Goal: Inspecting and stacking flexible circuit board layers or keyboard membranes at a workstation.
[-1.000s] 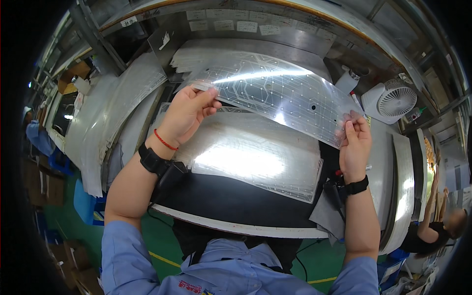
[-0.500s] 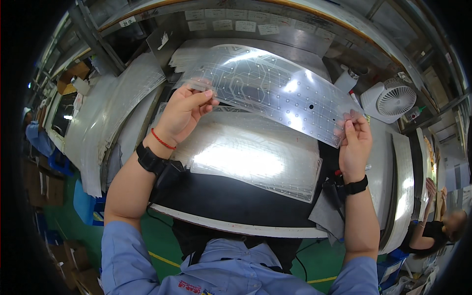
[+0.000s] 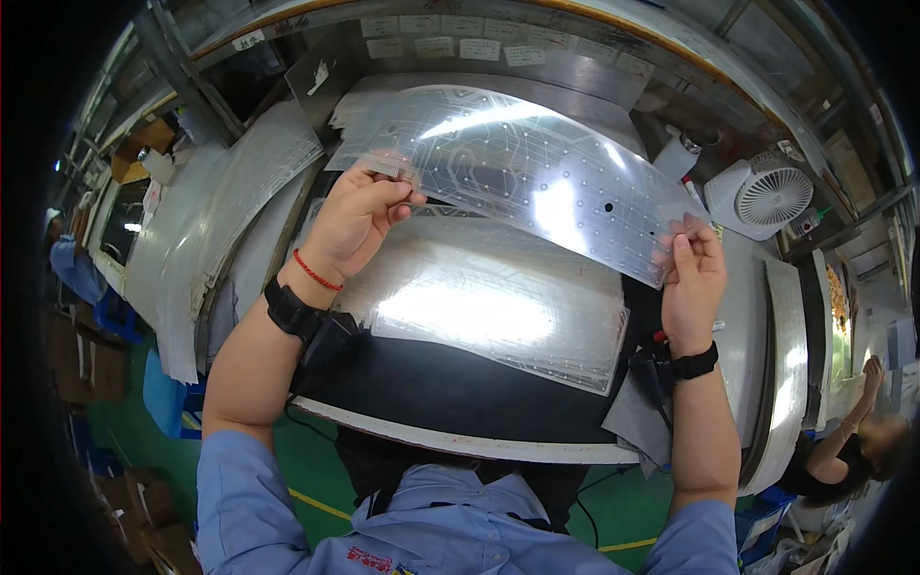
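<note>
Reflections on the clear sheet (image 3: 522,177) have shifted since the earlier frame, indicating slight tilt or flex; both hands hold nearly the same position. At far right, a co-worker's hand (image 3: 872,372) is now raised higher.

Nearest, the white front edge of the bench (image 3: 460,437) borders a black mat (image 3: 441,379). On the mat lies a stack of similar sheets (image 3: 489,283), under strong glare.

Above and beyond the stack, the clear sheet is held off the bench, spanning the two hands. Left hand (image 3: 369,203): fingers and thumb closed in a pinch on the near left edge; whether it grips one layer or several cannot be told. Right hand (image 3: 692,273): thumb and fingers closed on the right end, fingertips visible through the material. No gap shows in either grip.

Handling assessment: the clear sheet bows between the grips, so it is judged thin, light and springy, probably slick and easily scratched, creased or smudged. Recommended hold: opposite ends, at edges or corners, clear of the dotted and lined pattern, with light, even tension.

Behind it, another stack of sheets (image 3: 356,107) shows at left; a white fan (image 3: 774,197) stands at right.
</note>
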The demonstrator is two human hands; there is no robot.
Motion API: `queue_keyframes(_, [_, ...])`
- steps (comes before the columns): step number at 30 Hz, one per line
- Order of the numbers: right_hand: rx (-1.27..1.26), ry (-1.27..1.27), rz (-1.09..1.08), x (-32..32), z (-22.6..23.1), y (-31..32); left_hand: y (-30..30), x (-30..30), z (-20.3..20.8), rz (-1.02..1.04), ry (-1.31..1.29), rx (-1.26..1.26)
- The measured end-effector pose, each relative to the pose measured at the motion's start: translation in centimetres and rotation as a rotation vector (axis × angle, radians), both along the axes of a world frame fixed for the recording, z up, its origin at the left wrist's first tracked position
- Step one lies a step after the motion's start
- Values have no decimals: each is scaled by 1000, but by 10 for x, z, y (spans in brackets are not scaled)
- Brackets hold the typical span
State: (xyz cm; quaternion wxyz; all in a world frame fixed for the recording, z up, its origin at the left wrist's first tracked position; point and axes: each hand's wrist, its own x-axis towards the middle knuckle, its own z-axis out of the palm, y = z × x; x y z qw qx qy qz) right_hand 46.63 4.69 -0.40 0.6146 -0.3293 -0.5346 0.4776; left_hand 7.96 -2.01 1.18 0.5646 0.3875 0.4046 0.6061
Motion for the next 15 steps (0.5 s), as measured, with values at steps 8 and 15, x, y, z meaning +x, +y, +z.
queue_keyframes(8, [-6,3,-5,1,0,0,0,4,7,-28,-88,-16])
queue_keyframes(15, [-9,3,-15,1,2,0,-2,4,5,30,101,18])
